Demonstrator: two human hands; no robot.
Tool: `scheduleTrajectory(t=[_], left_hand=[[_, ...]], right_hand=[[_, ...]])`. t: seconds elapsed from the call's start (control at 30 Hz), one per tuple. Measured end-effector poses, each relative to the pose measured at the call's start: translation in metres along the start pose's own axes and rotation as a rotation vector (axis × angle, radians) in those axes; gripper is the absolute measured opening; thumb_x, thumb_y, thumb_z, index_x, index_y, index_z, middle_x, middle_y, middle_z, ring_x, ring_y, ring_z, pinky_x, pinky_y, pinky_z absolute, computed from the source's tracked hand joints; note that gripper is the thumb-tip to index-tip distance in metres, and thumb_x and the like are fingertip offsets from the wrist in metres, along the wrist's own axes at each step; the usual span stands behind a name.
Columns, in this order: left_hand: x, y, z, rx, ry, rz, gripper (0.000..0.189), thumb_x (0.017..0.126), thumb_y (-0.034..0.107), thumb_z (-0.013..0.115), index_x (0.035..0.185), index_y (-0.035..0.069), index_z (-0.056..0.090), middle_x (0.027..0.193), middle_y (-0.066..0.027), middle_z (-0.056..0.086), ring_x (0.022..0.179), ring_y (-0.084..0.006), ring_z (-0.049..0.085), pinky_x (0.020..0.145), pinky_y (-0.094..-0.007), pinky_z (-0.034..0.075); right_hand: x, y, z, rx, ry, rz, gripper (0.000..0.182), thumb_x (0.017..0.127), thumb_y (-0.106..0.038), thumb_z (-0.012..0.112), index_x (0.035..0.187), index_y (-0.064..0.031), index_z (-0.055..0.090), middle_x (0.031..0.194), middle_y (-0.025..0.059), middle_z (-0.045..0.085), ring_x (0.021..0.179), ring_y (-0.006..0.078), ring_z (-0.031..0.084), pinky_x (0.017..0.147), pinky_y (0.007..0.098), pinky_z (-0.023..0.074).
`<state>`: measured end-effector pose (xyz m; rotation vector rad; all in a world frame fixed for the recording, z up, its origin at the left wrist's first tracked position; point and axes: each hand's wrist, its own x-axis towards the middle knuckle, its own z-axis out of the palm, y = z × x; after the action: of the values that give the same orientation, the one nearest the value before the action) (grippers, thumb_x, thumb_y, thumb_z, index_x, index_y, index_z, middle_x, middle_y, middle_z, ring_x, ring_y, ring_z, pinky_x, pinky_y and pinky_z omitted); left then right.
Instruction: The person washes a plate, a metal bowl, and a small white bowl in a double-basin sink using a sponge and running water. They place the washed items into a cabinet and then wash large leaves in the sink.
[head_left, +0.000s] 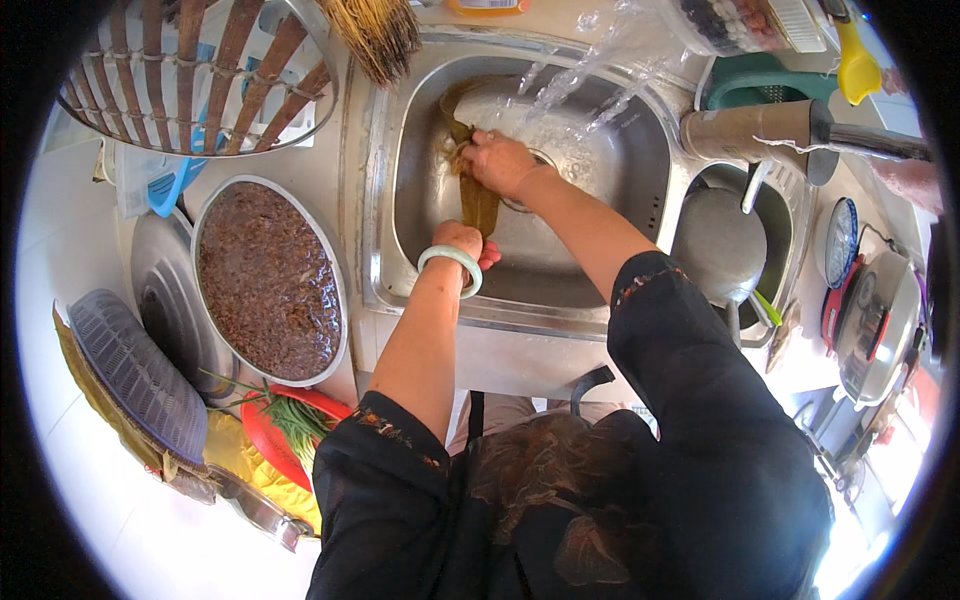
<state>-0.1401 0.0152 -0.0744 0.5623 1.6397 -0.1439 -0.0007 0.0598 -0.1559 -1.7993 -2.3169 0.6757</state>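
Observation:
A long olive-brown leaf (480, 206) stretches over the left side of the stainless steel sink basin (562, 262). My left hand (456, 241), below a pale green bangle (450, 259), holds the leaf's near end. Farther up, my right hand (501, 161) presses on the leaf with a frayed yellowish-brown wad (454, 159) under its fingers; what the wad is made of cannot be told. The far part of the leaf bends along the basin's back left wall. Splashing water (562, 86) falls into the basin at the back right.
Left of the sink stands a large metal basin of brown soaking grains (266, 285). A slatted basket (202, 75) and a straw brush (379, 37) are behind. On the right, a metal ladle (720, 240) lies over a smaller sink. Green stalks (296, 424) rest in a red bowl (274, 442).

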Motion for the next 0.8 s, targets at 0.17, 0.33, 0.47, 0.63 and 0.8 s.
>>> scheduleTrajectory(t=[0.17, 0.33, 0.47, 0.63, 0.8], left_hand=[[-0.013, -0.001, 0.004, -0.180, -0.163, 0.022, 0.026, 0.092, 0.006, 0.033, 0.101, -0.005, 0.054, 0.083, -0.0171, 0.064, 0.068, -0.0237, 0.066, 0.058, -0.0293, 0.058], [0.007, -0.001, -0.001, -0.519, 0.009, -0.030, 0.025, 0.090, 0.000, 0.031, 0.105, -0.010, 0.049, 0.088, -0.0194, 0.063, 0.073, -0.0263, 0.067, 0.061, -0.0321, 0.060], [0.010, 0.002, 0.008, -0.400, 0.004, -0.061, 0.025, 0.088, -0.002, 0.031, 0.103, -0.010, 0.049, 0.087, -0.0201, 0.062, 0.070, -0.0266, 0.067, 0.060, -0.0321, 0.060], [0.014, -0.007, 0.016, -0.304, -0.006, -0.023, 0.023, 0.089, -0.001, 0.032, 0.100, -0.010, 0.050, 0.086, -0.0208, 0.062, 0.066, -0.0277, 0.065, 0.058, -0.0337, 0.059], [0.010, 0.006, 0.019, -0.389, 0.058, -0.044, 0.023, 0.089, -0.001, 0.033, 0.103, -0.011, 0.048, 0.088, -0.0225, 0.061, 0.068, -0.0299, 0.066, 0.061, -0.0362, 0.060]], right_hand=[[0.003, 0.023, -0.033, 0.106, 0.075, 0.402, 0.023, 0.084, -0.020, 0.053, 0.102, -0.0078, 0.060, 0.112, 0.0177, 0.057, 0.104, 0.0343, 0.057, 0.078, 0.0432, 0.0508], [-0.046, -0.008, -0.019, 0.261, 0.166, -0.009, 0.021, 0.080, -0.019, 0.057, 0.098, -0.0091, 0.061, 0.099, 0.0137, 0.058, 0.092, 0.0335, 0.060, 0.073, 0.0426, 0.0517], [-0.054, -0.012, 0.023, 0.124, -0.077, -0.146, 0.022, 0.077, -0.016, 0.059, 0.097, -0.0092, 0.061, 0.095, 0.0122, 0.058, 0.092, 0.0312, 0.061, 0.072, 0.0407, 0.0528], [-0.003, 0.005, 0.008, -0.002, 0.022, 0.125, 0.020, 0.081, -0.016, 0.053, 0.098, -0.0099, 0.061, 0.101, 0.0134, 0.061, 0.091, 0.0308, 0.062, 0.073, 0.0427, 0.0531], [0.011, 0.011, -0.021, 0.075, 0.080, 0.180, 0.025, 0.084, -0.024, 0.053, 0.102, -0.0093, 0.060, 0.103, 0.0165, 0.061, 0.090, 0.0336, 0.063, 0.073, 0.0459, 0.0523]])
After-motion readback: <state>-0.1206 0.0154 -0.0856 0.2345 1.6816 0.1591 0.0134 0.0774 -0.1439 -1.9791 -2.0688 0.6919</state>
